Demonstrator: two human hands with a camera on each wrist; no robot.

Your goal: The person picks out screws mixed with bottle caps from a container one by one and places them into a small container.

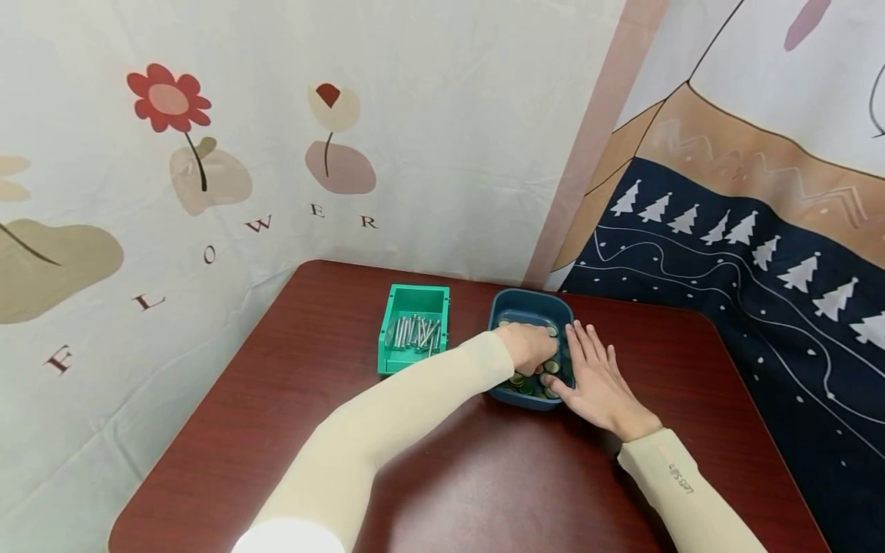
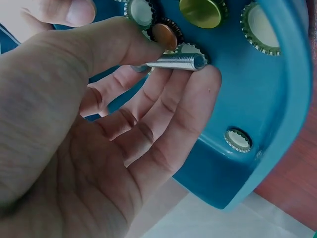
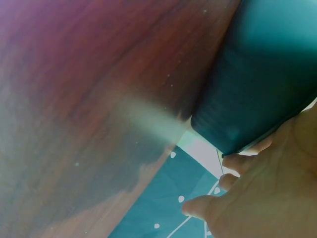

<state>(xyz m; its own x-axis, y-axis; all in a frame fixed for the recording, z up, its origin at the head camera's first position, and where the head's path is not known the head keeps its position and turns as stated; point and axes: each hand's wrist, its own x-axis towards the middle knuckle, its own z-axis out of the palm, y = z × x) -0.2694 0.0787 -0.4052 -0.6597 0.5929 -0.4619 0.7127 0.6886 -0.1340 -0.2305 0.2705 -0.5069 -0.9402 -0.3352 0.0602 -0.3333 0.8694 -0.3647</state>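
A blue bin with several bottle caps in it stands on the table. My left hand reaches down into this bin. In the left wrist view, its thumb and fingers pinch a silver nail-like metal rod, held above the caps. Fingers nearly straight, my right hand rests along the bin's right side, with the thumb over the rim. In the right wrist view, the fingers lie by the bin's dark outer wall.
Left of the blue bin, a green bin holds several silver metal rods. Both bins stand toward the back of the reddish-brown table. Behind it hangs a printed cloth. My left sleeve crosses in front of the green bin.
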